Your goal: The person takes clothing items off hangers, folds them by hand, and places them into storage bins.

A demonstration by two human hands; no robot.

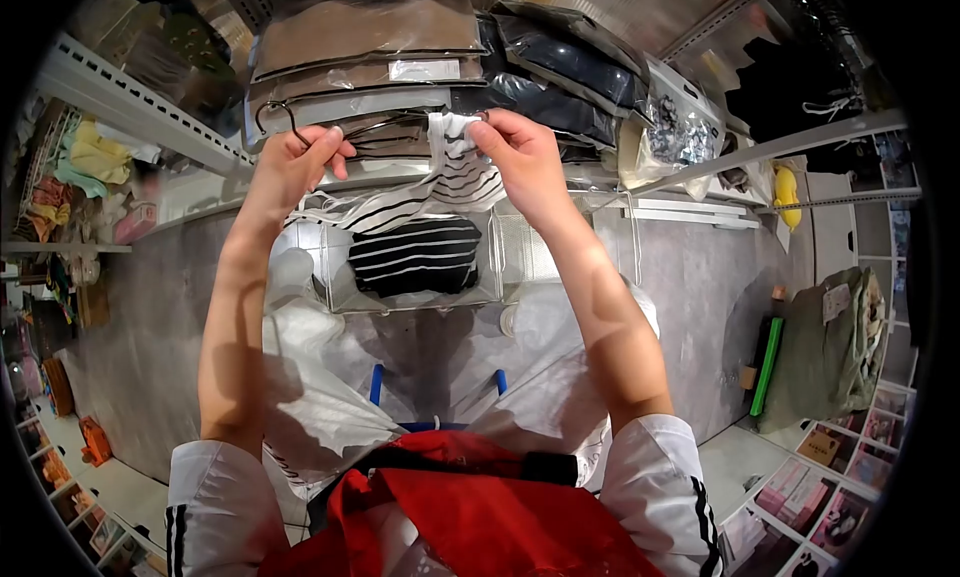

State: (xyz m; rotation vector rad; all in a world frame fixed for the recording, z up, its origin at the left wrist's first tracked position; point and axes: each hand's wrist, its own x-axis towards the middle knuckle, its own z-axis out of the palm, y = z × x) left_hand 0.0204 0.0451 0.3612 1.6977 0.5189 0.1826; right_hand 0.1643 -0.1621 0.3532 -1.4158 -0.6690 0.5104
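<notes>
My left hand (308, 165) pinches a dark clothes hanger (385, 123) near its hook, which sticks up to the left. At the hanger's other end, my right hand (515, 157) grips a white garment with black stripes (400, 203) by its top edge. The cloth hangs from that end and sags leftward below my hands; whether it is fully on the hanger I cannot tell. Beneath it, a folded black garment with white stripes (415, 257) lies in a wire basket (420, 305) in front of my knees.
Behind my hands, brown clothes in clear bags (365, 32) are stacked on a shelf, with dark bagged clothes (570, 62) beside them. Metal shelf posts (135, 92) stand at left. A grey-green bag (825, 347) and a green box (767, 367) are on the right.
</notes>
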